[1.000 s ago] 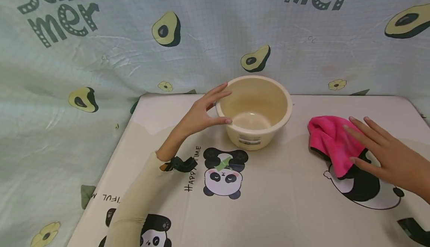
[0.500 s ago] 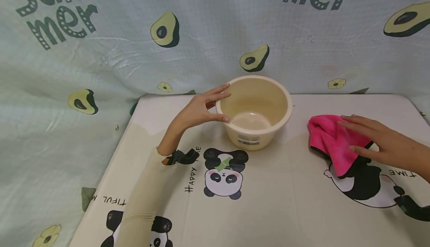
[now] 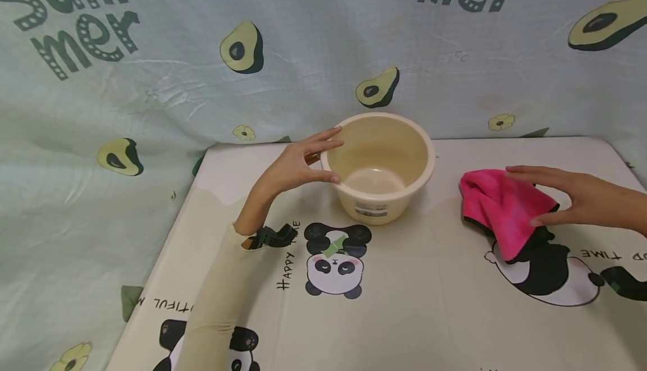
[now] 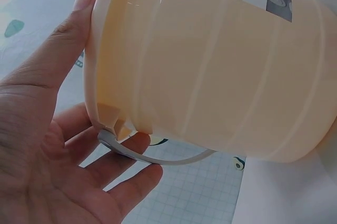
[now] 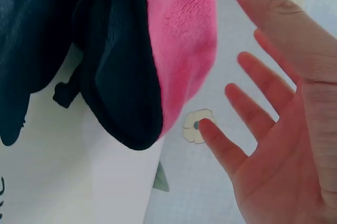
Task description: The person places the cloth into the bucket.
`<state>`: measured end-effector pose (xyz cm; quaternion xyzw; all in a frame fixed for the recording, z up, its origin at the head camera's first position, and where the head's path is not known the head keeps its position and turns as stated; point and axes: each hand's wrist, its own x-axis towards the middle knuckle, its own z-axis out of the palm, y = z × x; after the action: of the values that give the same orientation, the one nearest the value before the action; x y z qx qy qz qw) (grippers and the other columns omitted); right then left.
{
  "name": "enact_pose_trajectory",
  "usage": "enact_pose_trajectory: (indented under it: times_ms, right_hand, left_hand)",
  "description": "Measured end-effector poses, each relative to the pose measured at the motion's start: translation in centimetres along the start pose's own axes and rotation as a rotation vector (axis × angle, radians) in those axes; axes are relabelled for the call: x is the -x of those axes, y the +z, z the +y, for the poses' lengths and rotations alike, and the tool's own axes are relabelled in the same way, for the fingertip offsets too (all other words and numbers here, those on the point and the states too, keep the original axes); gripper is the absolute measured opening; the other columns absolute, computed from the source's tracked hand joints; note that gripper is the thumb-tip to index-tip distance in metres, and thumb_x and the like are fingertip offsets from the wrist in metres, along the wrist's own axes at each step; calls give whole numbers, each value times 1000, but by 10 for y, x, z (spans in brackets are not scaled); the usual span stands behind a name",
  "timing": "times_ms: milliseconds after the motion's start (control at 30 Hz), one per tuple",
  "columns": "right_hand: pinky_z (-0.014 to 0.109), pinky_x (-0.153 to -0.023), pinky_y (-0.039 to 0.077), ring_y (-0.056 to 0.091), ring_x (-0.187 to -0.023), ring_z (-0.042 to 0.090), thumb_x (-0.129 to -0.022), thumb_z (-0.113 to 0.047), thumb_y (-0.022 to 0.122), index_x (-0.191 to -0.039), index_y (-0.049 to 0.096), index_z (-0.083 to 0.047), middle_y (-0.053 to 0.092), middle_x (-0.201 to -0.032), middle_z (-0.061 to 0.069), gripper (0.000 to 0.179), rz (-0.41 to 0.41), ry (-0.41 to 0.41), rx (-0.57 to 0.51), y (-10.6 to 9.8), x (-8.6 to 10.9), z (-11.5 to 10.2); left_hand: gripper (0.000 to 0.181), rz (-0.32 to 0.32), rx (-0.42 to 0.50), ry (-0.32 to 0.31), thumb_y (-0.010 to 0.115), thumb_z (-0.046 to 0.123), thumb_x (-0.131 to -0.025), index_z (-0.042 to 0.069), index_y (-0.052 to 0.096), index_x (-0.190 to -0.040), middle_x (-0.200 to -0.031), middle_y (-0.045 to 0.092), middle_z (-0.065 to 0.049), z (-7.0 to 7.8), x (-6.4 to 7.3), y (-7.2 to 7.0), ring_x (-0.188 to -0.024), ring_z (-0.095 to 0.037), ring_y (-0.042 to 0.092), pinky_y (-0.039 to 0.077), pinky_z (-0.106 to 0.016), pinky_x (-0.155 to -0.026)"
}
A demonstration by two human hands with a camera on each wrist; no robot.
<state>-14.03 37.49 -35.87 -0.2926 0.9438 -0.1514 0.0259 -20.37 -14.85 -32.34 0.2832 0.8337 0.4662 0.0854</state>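
Observation:
A cream plastic bucket (image 3: 376, 191) stands upright at the back middle of the table. My left hand (image 3: 298, 166) holds its left rim, thumb at the front and fingers farther back. Seen from the left wrist, the thumb lies on the rim, and fingers reach around the grey handle (image 4: 158, 159). On the right lies a crumpled pink cloth (image 3: 500, 208) with a black edge and dark underside. My right hand (image 3: 571, 191) hovers beside and over its right side, fingers extended and thumb spread. The right wrist view shows a gap between the fingers and the cloth (image 5: 184, 34).
A white table (image 3: 404, 303) printed with pandas lies beneath everything. Behind it and to the left hangs a pale curtain (image 3: 303, 34) with avocado prints, close to the back of the bucket. Dark straps (image 3: 275, 236) stick out by both wrists.
My right hand has turned and shifted slightly up in the head view, its fingers now more level beside the cloth. The left hand stays on the bucket; the view has drifted slightly.

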Motion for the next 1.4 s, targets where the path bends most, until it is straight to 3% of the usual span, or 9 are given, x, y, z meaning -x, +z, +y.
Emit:
enact_pose_trajectory:
  times_ms: [133,233,400,533,833,1000,1167,1267,1400]
  right_hand:
    - [31,-88,57,14,-132,-25,-65,-31,96,-149,51,-19,26,-152,-34,97,-31,-67,-47,4,-13,4]
    - [19,-89,52,15,-135,-22,-69,-32,95,-149,53,-20,33,-156,-20,91,-91,-115,-98,11,-24,6]
    - [50,-93,57,22,-149,16,-75,-35,90,-150,49,-14,37,-156,14,88,-209,-82,-183,28,-39,4]
    - [75,-97,43,28,-140,50,-75,-37,88,-152,45,-12,35,-156,23,92,-216,-75,-205,39,-48,-1]
    - [82,-101,27,18,-144,53,-89,-37,74,-159,35,-15,26,-161,23,83,-300,18,-263,36,-53,-7]
    - [79,-97,37,28,-138,52,-87,-27,78,-151,41,-8,31,-156,26,76,-198,25,-271,30,-54,-6]
    - [69,-83,48,41,-118,50,-69,-34,94,-119,53,-4,45,-131,27,71,12,96,-28,33,-50,-14]
    - [65,-78,53,45,-111,52,-73,-43,91,-116,58,-4,49,-123,29,66,-14,202,43,32,-46,-22]
    - [65,-80,55,39,-117,57,-84,-41,82,-136,52,-1,43,-130,34,72,-91,276,-46,36,-39,-27]
  left_hand:
    - [72,0,1,-3,90,16,-79,11,59,-144,-162,38,9,0,1,-1,-145,-12,40,41,-30,-115]
    - [72,5,-1,-3,90,16,-79,11,60,-144,-161,38,9,-1,1,-1,-145,-12,40,41,-30,-115]
    - [73,-2,14,0,90,15,-79,11,59,-144,-162,38,9,-1,1,0,-146,-12,39,41,-30,-115]
    - [73,-3,16,0,90,15,-78,11,59,-145,-162,38,9,0,2,1,-146,-12,39,40,-31,-115]
    - [72,2,20,4,89,14,-79,9,59,-144,-162,38,8,-2,2,1,-145,-13,40,41,-30,-115]
    - [72,0,19,2,89,14,-79,10,59,-145,-162,38,8,-1,2,1,-145,-12,40,41,-29,-114]
    - [72,-10,20,5,88,13,-80,11,58,-145,-162,37,9,-3,1,2,-146,-12,39,41,-30,-115]
    - [73,-14,13,7,88,14,-80,11,58,-146,-162,37,9,-2,0,1,-146,-12,39,41,-32,-115]
    - [73,-8,-1,4,88,16,-80,13,57,-146,-162,37,10,0,1,1,-147,-12,38,41,-34,-115]
